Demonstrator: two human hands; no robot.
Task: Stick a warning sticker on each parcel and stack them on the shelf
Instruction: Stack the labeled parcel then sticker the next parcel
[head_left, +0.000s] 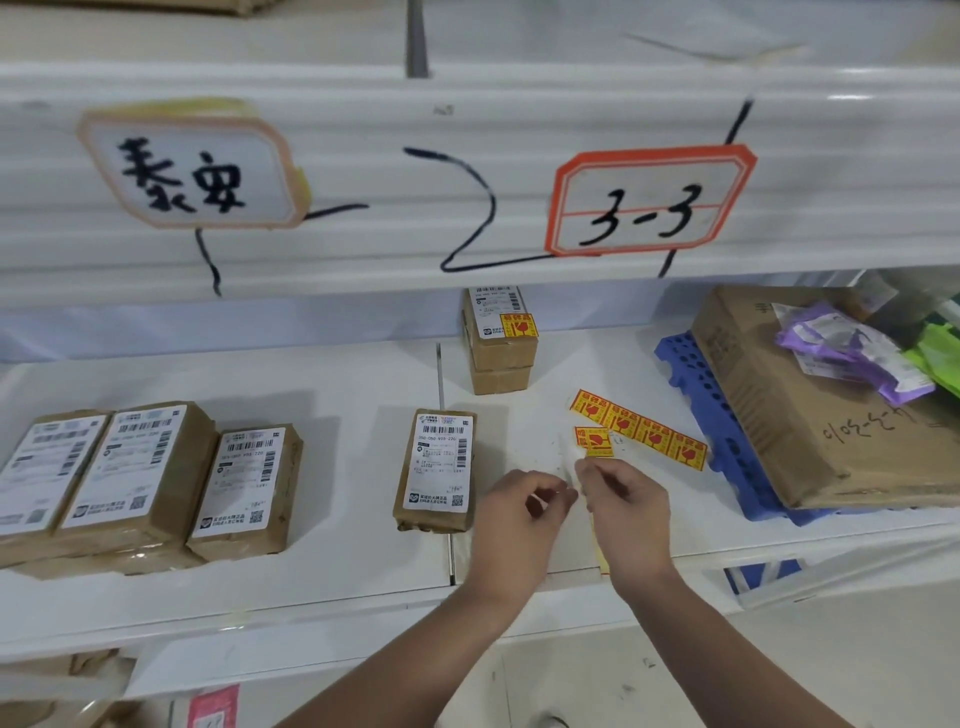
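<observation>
A brown parcel (437, 470) with a white label lies on the white shelf (337, 395), just left of my hands. My left hand (514, 506) and right hand (621, 499) meet fingertip to fingertip, pinching a single yellow-and-red warning sticker (595, 441) with its pale backing paper. A strip of several stickers (641, 428) lies on the shelf just behind it. At the back, two stacked parcels (500, 345) stand, the top one bearing a sticker. Three more parcels (140, 478) lie at the left.
A large cardboard box (789, 405) rests on a blue plastic pallet (696, 395) at the right, with purple and green bags (857, 353) on top. The upper shelf edge carries an orange "3-3" tag (649, 200). More items sit on the lower shelf.
</observation>
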